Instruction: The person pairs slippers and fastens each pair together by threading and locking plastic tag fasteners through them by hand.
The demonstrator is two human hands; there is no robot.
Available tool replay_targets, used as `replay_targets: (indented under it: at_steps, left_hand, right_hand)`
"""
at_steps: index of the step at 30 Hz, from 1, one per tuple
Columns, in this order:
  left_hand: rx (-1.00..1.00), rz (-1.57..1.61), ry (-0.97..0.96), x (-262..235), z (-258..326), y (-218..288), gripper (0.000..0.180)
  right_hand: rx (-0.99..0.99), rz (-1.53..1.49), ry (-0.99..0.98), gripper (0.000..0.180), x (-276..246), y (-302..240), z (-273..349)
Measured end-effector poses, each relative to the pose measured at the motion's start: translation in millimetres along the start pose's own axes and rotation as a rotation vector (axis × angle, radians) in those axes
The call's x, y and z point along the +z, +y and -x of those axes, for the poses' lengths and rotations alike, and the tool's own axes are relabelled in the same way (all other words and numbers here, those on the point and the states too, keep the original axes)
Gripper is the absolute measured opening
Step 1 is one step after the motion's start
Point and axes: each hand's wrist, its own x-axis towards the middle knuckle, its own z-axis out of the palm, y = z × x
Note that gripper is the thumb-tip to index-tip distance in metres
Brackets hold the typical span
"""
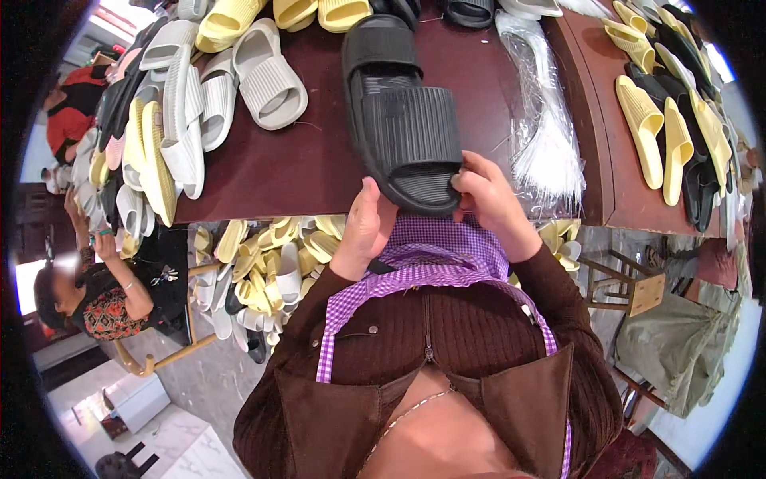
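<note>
A pair of black ribbed slide slippers (415,124) lies at the table's front edge, one overlapping the other, with the open toe of the nearer one toward me. My right hand (488,195) grips the right side of that toe, its thumb on top near the strap's edge. On the other side, my left hand (363,227) is held upright close to the slipper's left edge, thumb raised and fingers extended. Its fingertips are partly hidden, so I cannot tell whether they touch the sole.
Grey slippers (271,76) and yellow slippers (227,24) crowd the dark red table (319,172) at left and back. A bundle of clear plastic strands (546,144) lies at right. More yellow slippers (263,271) are piled below. Another person (112,295) sits at far left.
</note>
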Motion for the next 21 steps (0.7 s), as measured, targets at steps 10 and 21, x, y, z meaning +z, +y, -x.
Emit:
replay_targets:
  at_steps: [10, 21]
  left_hand:
    - [0.034, 0.121, 0.011, -11.1, -8.6, 6.2, 0.061]
    - [0.035, -0.160, 0.303, -32.9, 1.8, 25.4, 0.047]
  right_hand:
    - [-0.096, 0.359, 0.074, 0.046, -29.1, -13.2, 37.0]
    - [-0.499, 0.824, 0.005, 0.025, -110.0, -146.8, 39.8]
